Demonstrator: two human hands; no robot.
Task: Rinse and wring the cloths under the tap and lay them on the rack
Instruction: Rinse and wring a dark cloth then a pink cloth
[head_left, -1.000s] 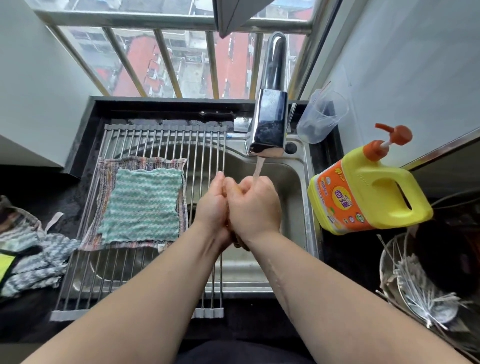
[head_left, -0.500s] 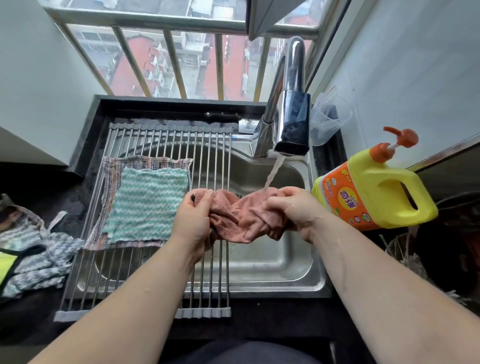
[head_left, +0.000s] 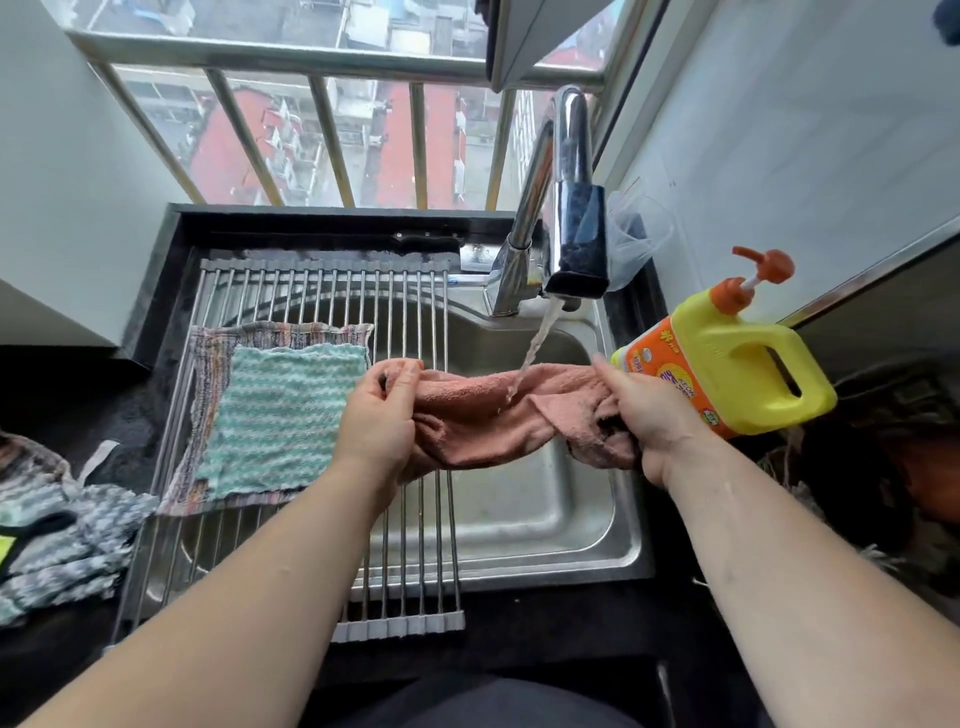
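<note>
The left hand (head_left: 376, 415) and right hand (head_left: 644, 410) hold a pink cloth (head_left: 478, 421) stretched between them over the sink (head_left: 545, 509). Each hand's fingers (head_left: 402, 374) are curled around a bunched end of it. Water (head_left: 535, 348) from the tap (head_left: 574, 223) runs onto the middle of the cloth. The left end of the cloth sits above the right edge of the rack (head_left: 405, 545), which spans the left part of the sink. A green cloth (head_left: 280, 415) lies flat on the rack on top of a striped cloth (head_left: 213, 353). A yellow detergent bottle (head_left: 727, 364) stands just beside the right hand, and more crumpled cloths (head_left: 57, 535) lie on the dark desk (head_left: 519, 639) to the left.
</note>
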